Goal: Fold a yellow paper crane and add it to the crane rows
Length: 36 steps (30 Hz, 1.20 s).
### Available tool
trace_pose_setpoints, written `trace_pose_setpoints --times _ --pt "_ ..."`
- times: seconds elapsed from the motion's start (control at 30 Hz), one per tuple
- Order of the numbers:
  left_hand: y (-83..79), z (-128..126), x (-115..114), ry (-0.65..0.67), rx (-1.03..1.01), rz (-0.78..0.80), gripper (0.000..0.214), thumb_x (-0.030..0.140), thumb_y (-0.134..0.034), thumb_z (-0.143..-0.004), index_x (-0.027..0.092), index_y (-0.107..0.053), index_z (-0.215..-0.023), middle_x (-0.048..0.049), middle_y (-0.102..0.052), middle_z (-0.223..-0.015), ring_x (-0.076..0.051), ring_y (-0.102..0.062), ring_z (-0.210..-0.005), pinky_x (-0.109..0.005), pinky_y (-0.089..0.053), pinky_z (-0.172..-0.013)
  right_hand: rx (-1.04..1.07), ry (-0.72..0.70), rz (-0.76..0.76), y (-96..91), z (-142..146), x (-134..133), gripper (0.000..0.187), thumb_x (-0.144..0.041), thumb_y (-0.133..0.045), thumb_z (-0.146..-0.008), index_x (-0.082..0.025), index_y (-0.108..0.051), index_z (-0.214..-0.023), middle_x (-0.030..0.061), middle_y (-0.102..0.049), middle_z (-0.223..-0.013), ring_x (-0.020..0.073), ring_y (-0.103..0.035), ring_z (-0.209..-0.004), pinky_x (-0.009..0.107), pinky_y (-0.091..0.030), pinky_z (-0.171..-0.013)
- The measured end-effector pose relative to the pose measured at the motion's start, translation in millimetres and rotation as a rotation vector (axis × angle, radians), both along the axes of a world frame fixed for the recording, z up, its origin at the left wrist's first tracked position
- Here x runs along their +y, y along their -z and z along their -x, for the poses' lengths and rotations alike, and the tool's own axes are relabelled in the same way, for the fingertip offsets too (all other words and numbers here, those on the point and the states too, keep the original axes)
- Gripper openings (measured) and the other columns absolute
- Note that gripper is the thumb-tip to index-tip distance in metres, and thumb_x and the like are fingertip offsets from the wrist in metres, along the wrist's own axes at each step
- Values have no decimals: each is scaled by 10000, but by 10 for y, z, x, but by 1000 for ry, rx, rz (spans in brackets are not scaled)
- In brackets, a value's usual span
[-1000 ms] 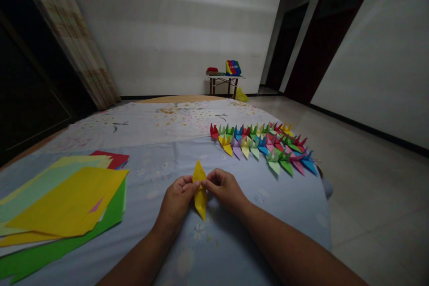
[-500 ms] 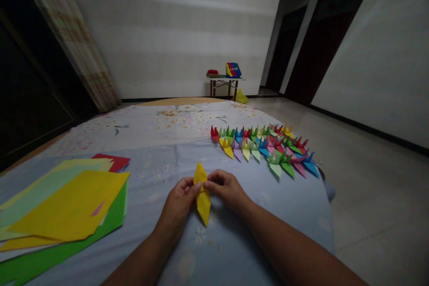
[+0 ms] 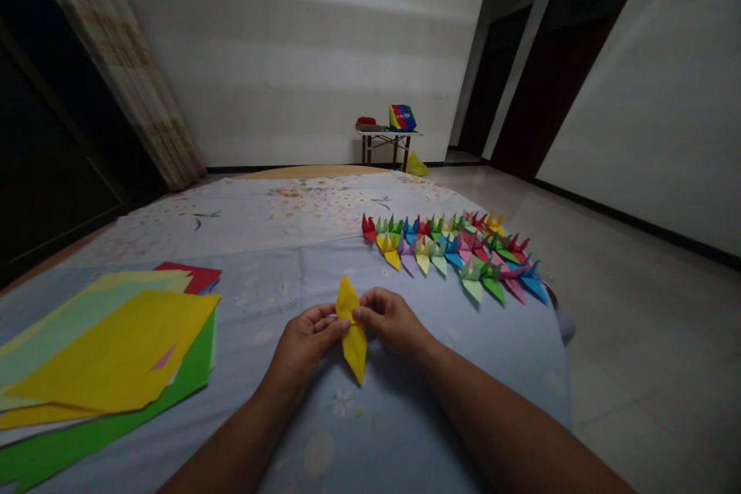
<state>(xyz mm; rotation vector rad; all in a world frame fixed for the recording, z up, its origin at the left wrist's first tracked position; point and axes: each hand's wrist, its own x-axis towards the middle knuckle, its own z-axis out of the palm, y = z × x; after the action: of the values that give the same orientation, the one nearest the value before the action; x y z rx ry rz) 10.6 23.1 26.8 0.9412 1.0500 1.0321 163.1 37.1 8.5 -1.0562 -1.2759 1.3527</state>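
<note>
A long, diamond-shaped piece of folded yellow origami paper (image 3: 354,351) is held up over the blue cloth, one tip pointing away from me and the other toward me. My left hand (image 3: 309,336) pinches it at the middle of its left edge, thumb on top. On the opposite edge, the thumb and fingers of my right hand (image 3: 394,320) grip it near the middle. Both thumbs lie close together on its face. The fingertips behind the paper are hidden.
Several rows of colourful folded paper cranes (image 3: 472,278) stand at the right of the table. Loose coloured paper sheets (image 3: 116,355) lie stacked at the left. A flowered cloth (image 3: 248,212) covers the far part. Beyond, a small table (image 3: 389,134) stands by the wall.
The yellow paper has turned slightly, its near tip shifting a little to the right. Both hands keep their pinch on it. The whole view has moved slightly.
</note>
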Motion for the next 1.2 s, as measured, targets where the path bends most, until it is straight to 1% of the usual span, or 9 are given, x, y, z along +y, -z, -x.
trace_pose_setpoints --times 0.13,0.23,0.37,0.47,0.63,0.83,1.0,1.1,1.2 --pt "-4 7 -10 -2 -2 -9 434 247 -780 -551 108 -617 -929 -68 -713 -761 -191 -665 -713 -284 -502 -697 -17 -23 -19 5 22 6 302 -412 -665 -642 -163 -509 -711 -37 -534 -612 87 -471 -538 215 -367 -523" --pt "12 9 -1 -19 0 -14 458 248 -772 -564 106 -606 -966 -63 -711 -758 -182 -662 -698 -278 -501 -685 -8 -10 -35 7 24 -3 313 -424 -662 -648 -164 -508 -727 -37 -538 -632 88 -483 -555 215 -377 -541" --pt "20 1 8 -21 -5 -22 483 250 -772 -562 111 -599 -990 -50 -707 -750 -178 -659 -676 -286 -500 -698 28 -55 -24 13 17 -20 361 -424 -689 -626 -165 -519 -813 -30 -561 -677 96 -516 -587 220 -393 -567" --pt "-2 -9 -3 -28 6 -18 477 253 -774 -552 119 -607 -979 -44 -708 -742 -180 -660 -676 -280 -499 -693 28 -62 -17 21 16 -10 365 -408 -706 -609 -165 -517 -805 -40 -549 -651 89 -509 -560 218 -390 -553" --pt "-47 -6 -18 -27 4 -25 399 281 -758 -562 120 -638 -907 -54 -714 -751 -186 -659 -709 -261 -490 -683 52 -58 16 17 6 33 409 -392 -730 -577 -168 -512 -840 -63 -538 -596 80 -498 -513 212 -381 -524" --pt "-36 11 -21 -28 51 -67 288 323 -748 -575 131 -659 -771 -40 -705 -702 -162 -635 -638 -239 -475 -623 96 -80 44 40 -13 46 463 -414 -754 -543 -164 -517 -852 -61 -564 -581 80 -511 -494 214 -385 -521" --pt "39 18 -5 15 -7 -63 221 352 -689 -661 150 -651 -741 -15 -696 -679 -148 -630 -628 -241 -470 -656 77 -74 66 27 -37 28 386 -425 -740 -561 -141 -551 -741 -37 -570 -578 66 -479 -475 202 -360 -493" --pt "60 21 5 15 -31 -59 232 374 -681 -663 148 -641 -695 -18 -687 -652 -155 -626 -602 -248 -467 -627 95 -71 52 -10 -31 17 366 -410 -753 -541 -147 -545 -687 -40 -568 -570 64 -475 -481 201 -359 -505" --pt "39 27 2 23 -62 -43 278 412 -669 -661 141 -653 -721 -37 -690 -666 -176 -633 -622 -269 -472 -625 106 -79 60 -12 -4 10 343 -387 -755 -540 -150 -546 -672 -41 -566 -562 64 -475 -482 196 -353 -501"
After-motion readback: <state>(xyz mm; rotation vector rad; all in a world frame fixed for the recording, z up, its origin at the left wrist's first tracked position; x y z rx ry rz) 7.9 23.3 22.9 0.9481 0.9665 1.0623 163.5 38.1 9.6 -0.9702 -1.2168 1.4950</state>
